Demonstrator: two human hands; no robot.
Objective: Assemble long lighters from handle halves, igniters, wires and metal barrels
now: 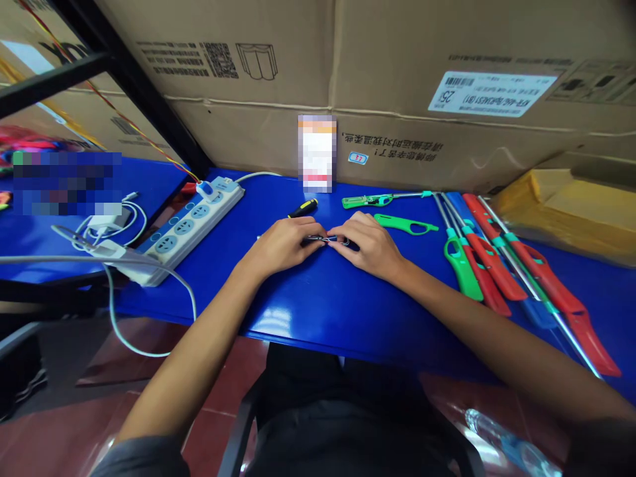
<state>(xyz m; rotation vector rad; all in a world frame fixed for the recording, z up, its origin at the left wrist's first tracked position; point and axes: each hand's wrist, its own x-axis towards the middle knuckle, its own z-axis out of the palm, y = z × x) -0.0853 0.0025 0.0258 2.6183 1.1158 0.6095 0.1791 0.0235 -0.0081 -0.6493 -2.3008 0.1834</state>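
Observation:
My left hand (285,245) and my right hand (370,245) meet above the blue table. Between them is a small dark part with thin wires (318,238). The left fingers pinch its dark body, and the right thumb and fingertips close on the wires; the fingers hide much of it. Just beyond the left hand lies a black and yellow screwdriver (303,209). Behind the right hand rests an opened green gas lighter (368,201) with a long metal tube. A separate green casing half (407,224) lies in front of it.
Several red, green and blue long lighters (489,255) lie at the right, beside a yellowish cardboard box (571,205). A white power strip (183,228) with cables sits left. A large carton (387,86) walls off the back, with a blurred upright phone-like rectangle (317,154) before it.

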